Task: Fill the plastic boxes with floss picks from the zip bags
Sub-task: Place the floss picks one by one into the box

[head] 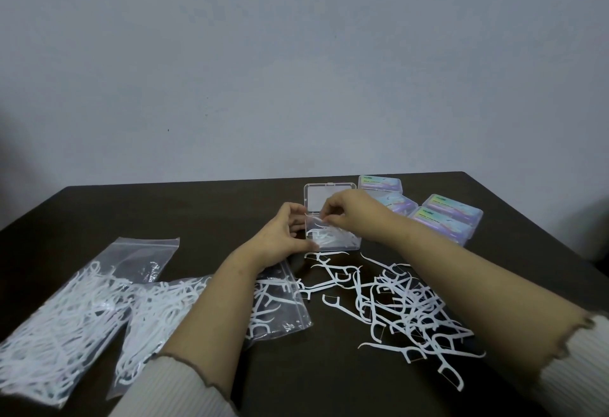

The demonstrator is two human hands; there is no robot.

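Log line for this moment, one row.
step: filling open box | left hand: steadies box | right hand: pinching picks over box | loose picks: on table | closed boxes: behind

On the table [329, 383], the open box [333, 242] sits at 12 o'clock, 4 closed boxes [441, 215] at 2, loose picks [405, 304] at 4, 3 zip bags [82, 301] at 8.

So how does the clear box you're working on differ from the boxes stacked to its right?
The clear box stands open with its lid up; the stacked boxes are closed. The clear box shows loose white picks inside and no label; the stacked boxes carry iridescent purple labels. Both hands, left hand and right hand, are at the clear box only. Similar shape.
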